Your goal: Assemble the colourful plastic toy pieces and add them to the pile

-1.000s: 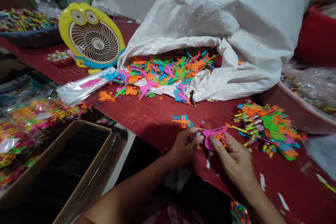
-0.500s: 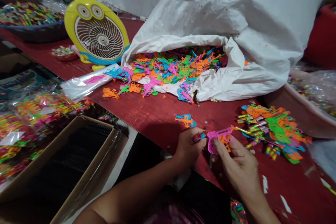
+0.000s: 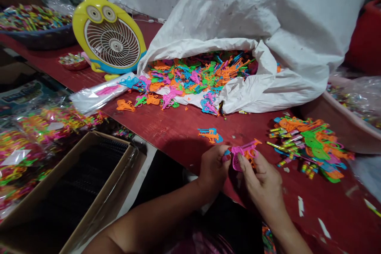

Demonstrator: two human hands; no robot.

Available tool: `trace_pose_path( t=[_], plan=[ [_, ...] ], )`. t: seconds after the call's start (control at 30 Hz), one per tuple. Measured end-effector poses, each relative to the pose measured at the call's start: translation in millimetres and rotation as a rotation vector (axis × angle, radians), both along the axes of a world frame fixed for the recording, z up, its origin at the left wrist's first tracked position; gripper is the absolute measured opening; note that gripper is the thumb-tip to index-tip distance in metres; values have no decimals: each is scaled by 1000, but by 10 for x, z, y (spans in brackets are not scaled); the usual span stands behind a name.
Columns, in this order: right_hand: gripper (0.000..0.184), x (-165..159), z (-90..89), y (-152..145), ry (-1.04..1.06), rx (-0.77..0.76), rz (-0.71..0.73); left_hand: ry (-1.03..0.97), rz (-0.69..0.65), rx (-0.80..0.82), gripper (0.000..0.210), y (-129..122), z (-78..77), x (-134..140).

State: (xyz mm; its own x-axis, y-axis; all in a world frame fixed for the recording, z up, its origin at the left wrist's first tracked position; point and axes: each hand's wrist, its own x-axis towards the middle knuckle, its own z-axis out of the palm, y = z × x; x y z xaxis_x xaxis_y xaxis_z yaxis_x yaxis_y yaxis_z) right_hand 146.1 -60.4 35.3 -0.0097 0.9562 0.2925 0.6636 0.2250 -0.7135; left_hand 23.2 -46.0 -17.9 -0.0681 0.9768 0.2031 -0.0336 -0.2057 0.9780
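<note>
The person's right hand (image 3: 264, 184) pinches a pink gun (image 3: 238, 158) above the near edge of the table (image 3: 169, 125). Its long axis runs left to right, right end farther; the left hand (image 3: 213, 170), just left, grips a red-blue piece (image 3: 226, 155).

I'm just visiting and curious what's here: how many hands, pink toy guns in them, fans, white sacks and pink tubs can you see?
Hands: 2
Pink toy gun in them: 1
Fan: 1
White sack: 1
Pink tub: 1
Total: 6
</note>
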Motion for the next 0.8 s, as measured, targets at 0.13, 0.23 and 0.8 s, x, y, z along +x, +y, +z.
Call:
trace_pose_path(
  t=[0.13,0.23,0.8],
  plan=[
    [30,-15,1,5,76,-103,18,69,22,42,15,-8,-6,-6],
    [30,-52,-7,-15,-44,86,-20,80,30,68,16,-19,-11,-12],
    [29,-56,-111,-47,9,40,-14,160,24,36,13,-18,-17,-15]
  ],
)
